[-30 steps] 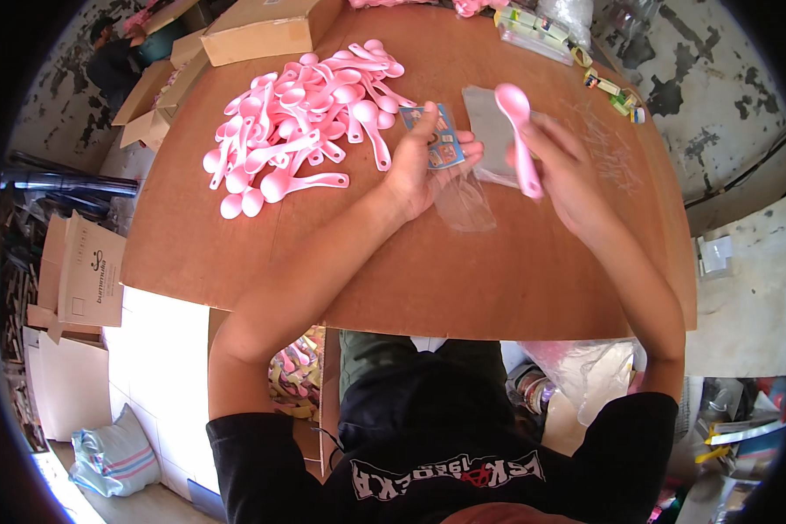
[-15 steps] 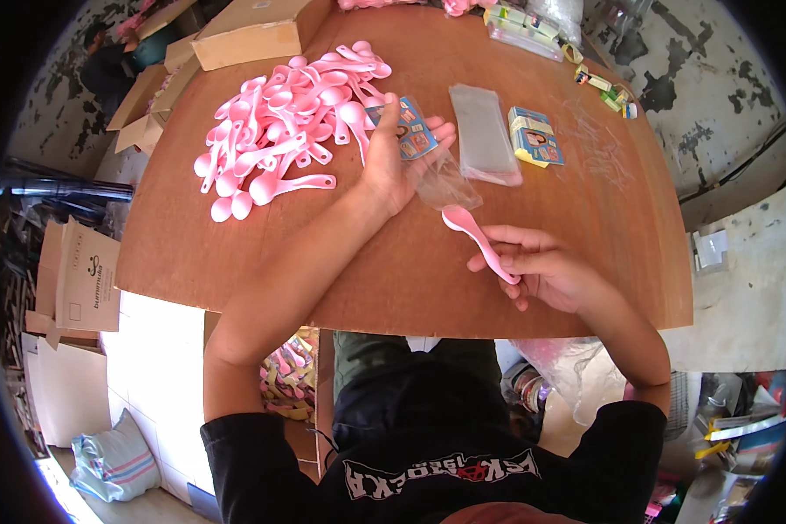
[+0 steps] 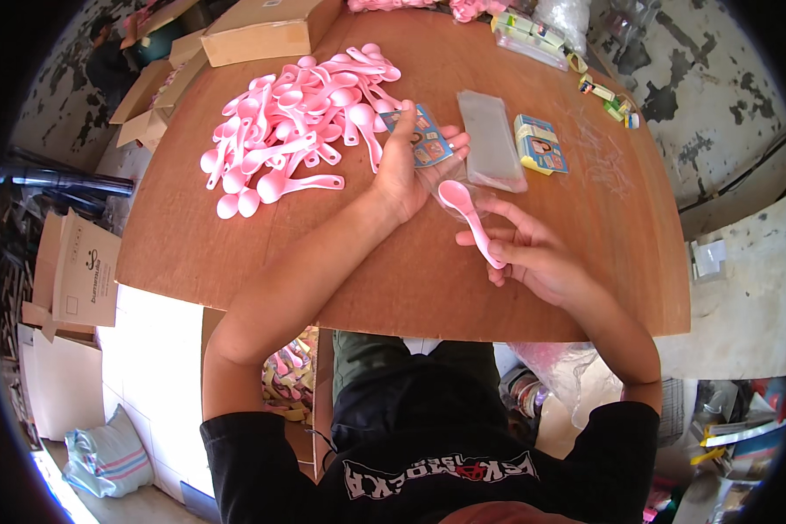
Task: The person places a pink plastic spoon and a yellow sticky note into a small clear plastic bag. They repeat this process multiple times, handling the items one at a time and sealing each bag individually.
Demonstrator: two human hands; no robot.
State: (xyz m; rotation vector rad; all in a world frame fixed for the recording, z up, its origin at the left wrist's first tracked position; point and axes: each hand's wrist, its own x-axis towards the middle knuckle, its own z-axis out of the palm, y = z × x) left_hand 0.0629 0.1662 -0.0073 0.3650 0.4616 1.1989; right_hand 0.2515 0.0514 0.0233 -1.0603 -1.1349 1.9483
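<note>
My left hand (image 3: 397,183) is palm up, its thumb pressing a blue printed card (image 3: 430,150) against the fingers. A clear plastic bag hangs with the card; its outline is faint. Between the thumb and fingers of my right hand (image 3: 540,262) is a pink plastic spoon (image 3: 473,220), gripped by its handle. The spoon's bowl points up toward the left hand and overlaps the bag; whether it is inside cannot be made out. Left of my left hand lies a heap of pink spoons (image 3: 279,131). Beyond my right hand are a stack of clear bags (image 3: 491,140) and a banded card stack (image 3: 541,147).
A closed cardboard box (image 3: 266,35) stands at the table's far left, beside an open carton (image 3: 153,109). Loose clear bands (image 3: 598,153) and small card bundles (image 3: 604,94) lie far right. Below the table's near edge, a carton (image 3: 290,375) holds packed spoons.
My right hand has brought the spoon up and slightly left, so its bowl now overlaps the bag. The left hand, with the card, has shifted slightly right in view.
</note>
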